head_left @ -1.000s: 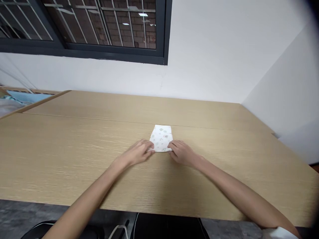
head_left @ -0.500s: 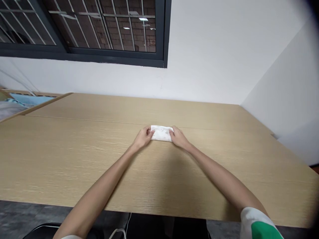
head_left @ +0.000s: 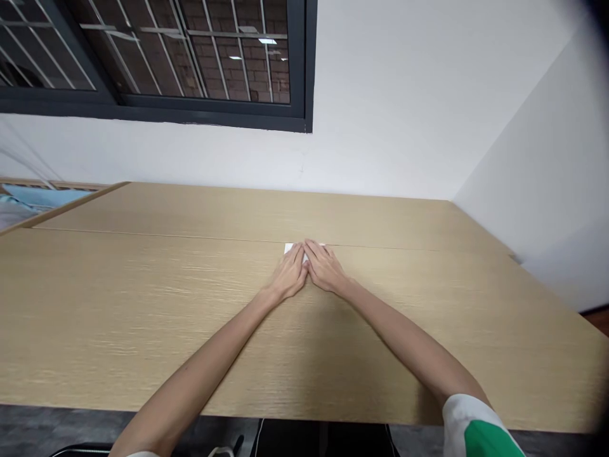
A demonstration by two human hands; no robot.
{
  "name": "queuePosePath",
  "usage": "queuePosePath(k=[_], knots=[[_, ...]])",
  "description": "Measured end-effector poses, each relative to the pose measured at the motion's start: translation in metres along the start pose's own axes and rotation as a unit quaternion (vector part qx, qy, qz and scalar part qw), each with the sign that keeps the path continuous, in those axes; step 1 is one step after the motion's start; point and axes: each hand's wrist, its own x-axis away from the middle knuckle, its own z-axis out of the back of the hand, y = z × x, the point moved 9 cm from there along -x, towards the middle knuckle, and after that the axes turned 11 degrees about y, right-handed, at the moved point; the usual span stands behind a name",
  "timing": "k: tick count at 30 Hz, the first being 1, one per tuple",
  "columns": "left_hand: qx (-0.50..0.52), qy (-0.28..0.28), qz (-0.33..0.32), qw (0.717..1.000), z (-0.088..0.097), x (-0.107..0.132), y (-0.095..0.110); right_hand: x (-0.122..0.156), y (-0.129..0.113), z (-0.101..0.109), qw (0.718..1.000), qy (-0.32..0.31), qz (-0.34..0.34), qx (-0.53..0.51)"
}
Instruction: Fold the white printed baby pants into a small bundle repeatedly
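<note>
A small folded white cloth (head_left: 288, 247) lies on the wooden table (head_left: 166, 304), mostly covered by my hands; only its upper corners and a sliver in the middle show. My left hand (head_left: 291, 271) rests flat on its left part, fingers stretched forward. On the right part lies my right hand (head_left: 324, 265), likewise flat with fingers extended. Both hands meet at the middle of the cloth, fingertips close together.
Behind the table stands a white wall (head_left: 380, 114) with a dark-framed, barred window (head_left: 190, 114). Light blue fabric (head_left: 42, 197) shows past the table's left edge. A black chair (head_left: 80, 449) is partly visible below the front edge.
My hands have left the cloth's left and right ends, where they pinched it, and moved inward to lie flat on top of it. The view has shifted slightly.
</note>
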Motion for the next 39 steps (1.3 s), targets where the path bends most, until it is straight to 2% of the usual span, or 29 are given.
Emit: queuePosePath(k=[2,4,8,11,14,17,20,24,28,30,33,36,39], knots=[[-0.02,-0.04,-0.017,0.999,-0.009,0.007,0.002,0.005,0.002,-0.009,0.999,-0.038,0.019,-0.003],[-0.043,-0.07,-0.012,0.997,-0.012,0.013,-0.005,0.012,0.011,-0.014,0.997,-0.069,0.013,-0.01],[-0.083,-0.11,0.044,0.989,-0.004,0.021,-0.031,0.023,0.028,-0.013,0.993,-0.104,-0.001,-0.047],[-0.11,-0.08,0.057,0.989,0.013,0.021,-0.038,0.026,0.035,-0.006,0.99,-0.12,-0.015,-0.067],[-0.086,-0.038,-0.006,0.996,0.026,0.017,-0.02,0.02,0.032,0.005,0.991,-0.108,-0.006,-0.073],[-0.045,-0.055,-0.031,0.997,0.023,0.016,-0.008,0.01,0.024,0.012,0.992,-0.101,0.023,-0.067],[-0.032,-0.069,-0.01,0.997,0.019,0.012,-0.01,0.001,0.021,0.011,0.992,-0.114,0.036,-0.048],[-0.019,-0.046,0.02,0.999,0.018,0.006,-0.018,-0.007,0.017,0.005,0.99,-0.121,0.067,-0.005],[-0.016,-0.022,0.016,1.0,0.021,0.001,-0.017,-0.011,0.014,-0.002,0.99,-0.12,0.072,0.032],[-0.021,-0.003,0.015,1.0,0.029,0.0,-0.012,-0.016,0.015,0.004,0.994,-0.098,0.045,0.006],[-0.019,0.039,0.037,0.998,0.058,-0.001,-0.003,-0.029,0.024,0.028,0.994,-0.032,-0.041,-0.091],[0.089,0.043,0.112,0.989,0.083,0.003,0.0,-0.043,0.038,0.048,0.966,0.017,-0.129,-0.222],[0.157,0.012,0.195,0.968,0.084,0.012,-0.007,-0.051,0.047,0.04,0.93,0.0,-0.185,-0.317]])
